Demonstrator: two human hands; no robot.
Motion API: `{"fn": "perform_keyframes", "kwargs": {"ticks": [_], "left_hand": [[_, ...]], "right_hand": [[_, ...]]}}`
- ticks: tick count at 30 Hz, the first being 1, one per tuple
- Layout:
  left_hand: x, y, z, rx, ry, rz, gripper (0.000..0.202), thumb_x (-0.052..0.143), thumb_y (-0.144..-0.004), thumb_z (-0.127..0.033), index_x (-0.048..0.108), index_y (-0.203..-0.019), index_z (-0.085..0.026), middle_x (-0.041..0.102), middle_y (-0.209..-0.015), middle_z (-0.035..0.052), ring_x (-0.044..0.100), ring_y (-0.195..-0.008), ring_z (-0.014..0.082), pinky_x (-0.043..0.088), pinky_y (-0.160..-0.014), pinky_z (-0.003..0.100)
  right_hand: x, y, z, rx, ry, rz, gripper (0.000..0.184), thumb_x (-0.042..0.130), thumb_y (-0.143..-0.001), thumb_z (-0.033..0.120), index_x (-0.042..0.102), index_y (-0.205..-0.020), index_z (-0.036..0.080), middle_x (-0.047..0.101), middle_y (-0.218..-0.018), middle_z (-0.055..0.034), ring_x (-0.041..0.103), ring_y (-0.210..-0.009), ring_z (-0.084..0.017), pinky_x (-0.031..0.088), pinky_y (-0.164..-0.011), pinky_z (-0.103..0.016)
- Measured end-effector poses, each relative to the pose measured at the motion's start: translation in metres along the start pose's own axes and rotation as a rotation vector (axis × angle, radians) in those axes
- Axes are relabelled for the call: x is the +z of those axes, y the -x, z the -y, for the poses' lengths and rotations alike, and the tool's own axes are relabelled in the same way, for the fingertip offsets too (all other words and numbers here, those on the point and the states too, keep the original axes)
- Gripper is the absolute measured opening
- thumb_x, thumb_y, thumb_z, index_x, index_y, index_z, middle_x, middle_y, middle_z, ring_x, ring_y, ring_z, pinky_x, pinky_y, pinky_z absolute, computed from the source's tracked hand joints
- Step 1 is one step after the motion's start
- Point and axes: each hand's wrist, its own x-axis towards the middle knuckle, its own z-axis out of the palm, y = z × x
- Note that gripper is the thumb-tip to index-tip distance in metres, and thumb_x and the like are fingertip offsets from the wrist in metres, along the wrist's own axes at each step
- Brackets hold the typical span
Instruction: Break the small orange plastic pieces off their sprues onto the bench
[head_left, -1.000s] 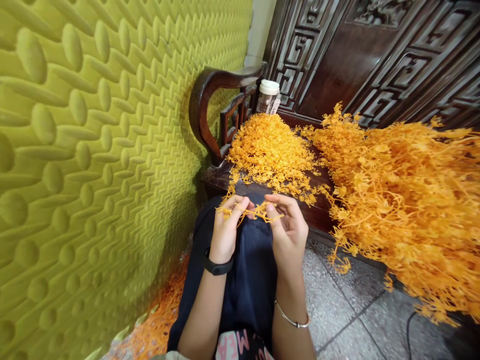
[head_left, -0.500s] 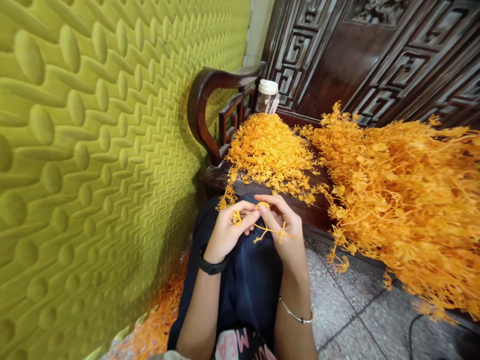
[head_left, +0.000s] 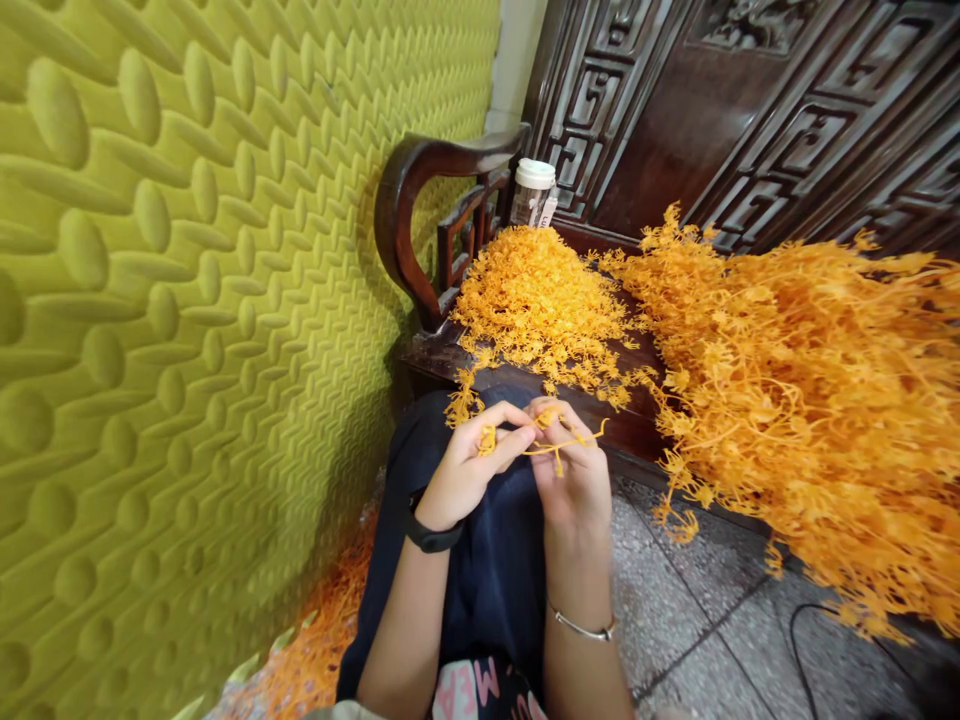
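Observation:
Over my lap, my left hand pinches a thin orange plastic flower stem between thumb and forefinger. A small yellow-orange piece shows by the base of its forefinger. My right hand meets the left at the fingertips, its fingers curled on the same plastic piece, with the branched stem lying across them. Just beyond the hands, a heap of small orange plastic flower pieces covers part of the dark wooden bench seat, and a strand trails over its front edge close to my left hand.
A large mass of orange plastic stems spreads along the bench at right. Behind the heap stands a white-lidded clear jar beside the curved armrest. A yellow-green textured wall rises at left. Orange scraps lie below it; a black cable lies on the tiles.
Both hands have shifted slightly right. My right hand has turned and curled its fingers more, and the branched stem has swung so that its end points up to the right.

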Motion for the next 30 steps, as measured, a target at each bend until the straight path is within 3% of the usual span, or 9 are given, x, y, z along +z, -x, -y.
{"fn": "perform_keyframes", "kwargs": {"ticks": [8, 13, 17, 20, 23, 26, 27, 28, 30], "left_hand": [[0.0, -0.003, 0.005, 0.006, 0.128, 0.01, 0.016, 0.062, -0.079, -0.03, 0.058, -0.081, -0.014, 0.027, -0.046, -0.0098, 0.017, -0.038, 0.0014, 0.013, -0.039, 0.019], [-0.014, 0.003, 0.005, -0.05, 0.11, 0.147, 0.019, 0.062, -0.077, -0.03, 0.065, -0.081, -0.011, 0.029, -0.045, -0.0083, 0.018, -0.038, 0.0017, 0.01, -0.038, 0.019], [-0.028, 0.007, 0.005, 0.077, 0.222, -0.004, 0.017, 0.061, -0.077, -0.03, 0.065, -0.083, -0.014, 0.02, -0.039, -0.0112, 0.013, -0.034, 0.0019, 0.013, -0.036, 0.016], [-0.032, 0.005, 0.003, 0.147, 0.304, -0.096, 0.015, 0.06, -0.076, -0.03, 0.063, -0.081, -0.016, 0.022, -0.036, -0.0111, 0.017, -0.031, 0.003, 0.02, -0.034, 0.015], [-0.032, 0.003, 0.002, 0.171, 0.366, -0.168, 0.016, 0.059, -0.077, -0.031, 0.061, -0.081, -0.016, 0.027, -0.036, -0.0097, 0.02, -0.032, 0.0041, 0.023, -0.035, 0.015], [-0.034, 0.001, 0.003, 0.187, 0.402, -0.225, 0.017, 0.057, -0.08, -0.032, 0.06, -0.086, -0.017, 0.027, -0.04, -0.0099, 0.018, -0.034, 0.0036, 0.021, -0.036, 0.015], [-0.035, 0.001, 0.003, 0.197, 0.413, -0.244, 0.018, 0.057, -0.08, -0.032, 0.06, -0.087, -0.016, 0.026, -0.042, -0.0101, 0.017, -0.035, 0.0034, 0.02, -0.037, 0.015], [-0.035, 0.0, 0.003, 0.207, 0.426, -0.263, 0.018, 0.057, -0.08, -0.032, 0.059, -0.087, -0.016, 0.025, -0.043, -0.0101, 0.016, -0.036, 0.0034, 0.02, -0.038, 0.016], [-0.036, 0.0, 0.003, 0.224, 0.451, -0.303, 0.018, 0.059, -0.077, -0.029, 0.059, -0.088, -0.015, 0.024, -0.046, -0.0097, 0.018, -0.039, 0.0037, 0.02, -0.04, 0.016]], "right_hand": [[0.006, 0.0, -0.011, 0.164, -0.404, 0.046, 0.016, 0.074, -0.057, 0.015, 0.059, -0.064, 0.018, 0.051, -0.068, 0.0043, 0.05, -0.062, -0.006, 0.047, -0.061, -0.018], [-0.01, -0.01, 0.003, 0.124, -0.624, 0.031, 0.022, 0.074, -0.06, 0.013, 0.058, -0.071, 0.024, 0.056, -0.071, 0.0068, 0.057, -0.076, -0.008, 0.048, -0.065, -0.02], [-0.037, -0.022, 0.017, -0.164, -0.427, -0.092, 0.016, 0.071, -0.068, 0.018, 0.06, -0.078, 0.024, 0.058, -0.075, 0.0068, 0.057, -0.074, -0.006, 0.047, -0.065, -0.019], [-0.047, -0.021, 0.024, -0.264, -0.176, -0.075, 0.017, 0.066, -0.074, 0.025, 0.061, -0.09, 0.028, 0.057, -0.074, 0.0063, 0.053, -0.062, -0.005, 0.045, -0.058, -0.017], [-0.043, -0.011, 0.03, -0.141, 0.126, 0.122, 0.014, 0.064, -0.077, 0.022, 0.061, -0.089, 0.026, 0.061, -0.071, 0.0049, 0.051, -0.053, -0.005, 0.043, -0.051, -0.018], [-0.029, 0.0, 0.03, 0.207, 0.409, 0.571, 0.005, 0.066, -0.074, 0.018, 0.062, -0.078, 0.019, 0.065, -0.065, 0.0007, 0.058, -0.053, -0.01, 0.048, -0.052, -0.023], [-0.024, 0.002, 0.027, 0.271, 0.439, 0.644, 0.004, 0.066, -0.075, 0.019, 0.063, -0.077, 0.018, 0.066, -0.067, -0.0008, 0.061, -0.056, -0.011, 0.051, -0.055, -0.025], [-0.018, 0.003, 0.024, 0.255, 0.419, 0.618, 0.005, 0.064, -0.076, 0.02, 0.063, -0.08, 0.018, 0.067, -0.073, -0.0024, 0.064, -0.062, -0.013, 0.053, -0.06, -0.028], [-0.01, 0.0, 0.016, 0.006, 0.283, 0.318, 0.017, 0.06, -0.078, 0.022, 0.062, -0.094, 0.021, 0.066, -0.102, -0.0058, 0.066, -0.085, -0.016, 0.053, -0.079, -0.034]]}}
